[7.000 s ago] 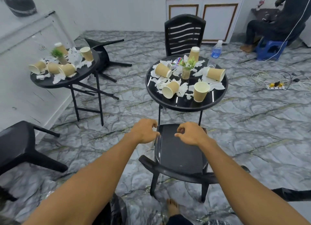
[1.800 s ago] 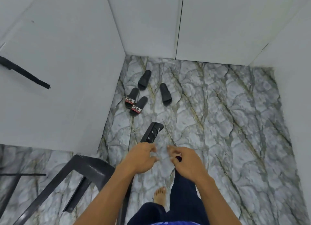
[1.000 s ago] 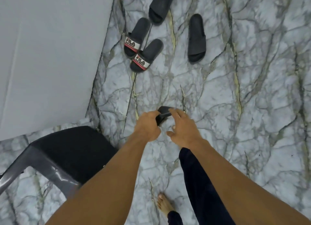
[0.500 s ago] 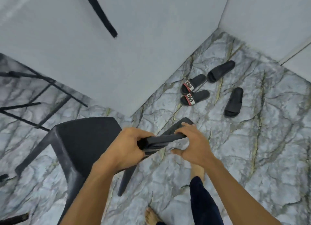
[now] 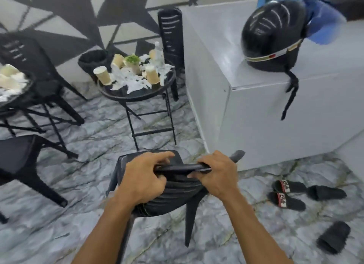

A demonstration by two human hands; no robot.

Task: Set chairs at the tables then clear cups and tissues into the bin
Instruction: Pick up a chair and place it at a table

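Head view: slatted black plastic chair [image 5: 175, 194]

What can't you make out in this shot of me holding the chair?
Head view only:
Left table: cut off by the left edge; cup count unclear.
Bin: inside too dark and blurred.
Chair back: ends covered by left hand and right hand.
Blue object: motion-blurred, partly behind the helmet.

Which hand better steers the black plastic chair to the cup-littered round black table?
Left hand, slightly: both it and the right hand grip the black chair, but the round table stands ahead-left.
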